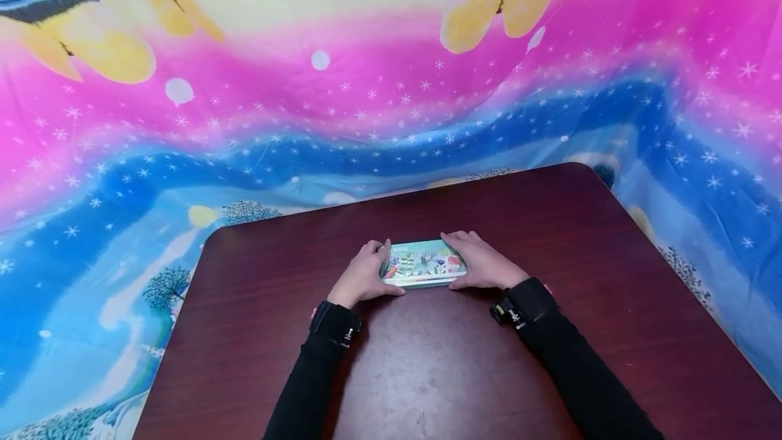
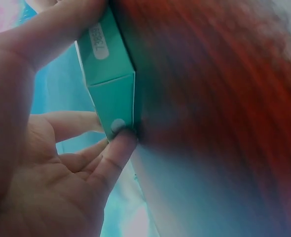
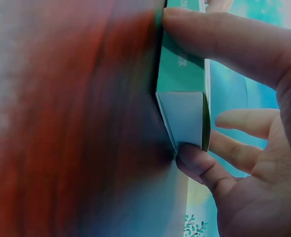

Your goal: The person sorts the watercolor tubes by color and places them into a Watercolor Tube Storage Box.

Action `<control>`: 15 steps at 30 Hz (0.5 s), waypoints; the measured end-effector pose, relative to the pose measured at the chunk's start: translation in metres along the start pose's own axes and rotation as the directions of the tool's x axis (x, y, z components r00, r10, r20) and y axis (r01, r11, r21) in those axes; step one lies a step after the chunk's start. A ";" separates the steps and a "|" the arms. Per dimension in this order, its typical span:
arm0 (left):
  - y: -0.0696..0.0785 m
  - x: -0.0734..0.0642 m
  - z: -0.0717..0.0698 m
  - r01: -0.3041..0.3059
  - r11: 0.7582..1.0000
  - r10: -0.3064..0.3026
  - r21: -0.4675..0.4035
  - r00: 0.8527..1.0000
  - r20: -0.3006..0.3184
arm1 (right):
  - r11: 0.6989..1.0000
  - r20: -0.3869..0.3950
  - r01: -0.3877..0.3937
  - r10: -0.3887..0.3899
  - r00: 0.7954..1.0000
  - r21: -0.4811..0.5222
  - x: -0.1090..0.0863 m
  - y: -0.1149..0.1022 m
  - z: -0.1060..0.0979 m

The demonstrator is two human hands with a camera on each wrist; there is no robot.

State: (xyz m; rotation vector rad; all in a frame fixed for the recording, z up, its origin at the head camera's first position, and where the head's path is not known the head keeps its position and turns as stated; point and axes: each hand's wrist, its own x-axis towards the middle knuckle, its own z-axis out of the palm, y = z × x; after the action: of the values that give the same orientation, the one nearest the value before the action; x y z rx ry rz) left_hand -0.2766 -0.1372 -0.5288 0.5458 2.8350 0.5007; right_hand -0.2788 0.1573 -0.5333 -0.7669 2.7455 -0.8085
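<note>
A flat cardboard box [image 1: 424, 263] with a floral print on its light top and green sides lies on the table between both hands. My left hand [image 1: 364, 273] holds its left end, thumb along the near side. In the left wrist view a pale numbered label shows on the box's green side [image 2: 102, 52], and a fingertip touches the green end face. My right hand [image 1: 482, 261] grips the right end, with the thumb on the near side. The right wrist view shows a whitish end face [image 3: 182, 118] there, a fingertip at its far corner. The box's underside is hidden.
The dark red-brown wooden table [image 1: 256, 331] has rounded far corners and a shiny patch in front of the box. Behind and beside it hangs a colourful printed cloth [image 1: 379, 94]. Each wrist wears a black strap [image 1: 530, 301] with a small device.
</note>
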 end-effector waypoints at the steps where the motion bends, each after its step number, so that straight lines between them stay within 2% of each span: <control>1: 0.000 0.000 0.000 0.001 1.000 -0.001 -0.003 1.000 -0.003 | 1.000 0.001 -0.004 0.004 1.000 0.002 0.001 0.000 0.000; 15: -0.003 0.003 0.000 0.023 0.999 -0.023 -0.033 1.000 -0.012 | 0.999 -0.003 -0.033 0.033 0.999 0.038 0.008 0.002 0.001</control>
State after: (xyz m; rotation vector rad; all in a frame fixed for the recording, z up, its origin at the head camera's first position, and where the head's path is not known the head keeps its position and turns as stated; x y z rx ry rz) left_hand -0.2808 -0.1386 -0.5306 0.5047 2.8354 0.5477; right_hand -0.2863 0.1540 -0.5356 -0.7115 2.7300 -0.8532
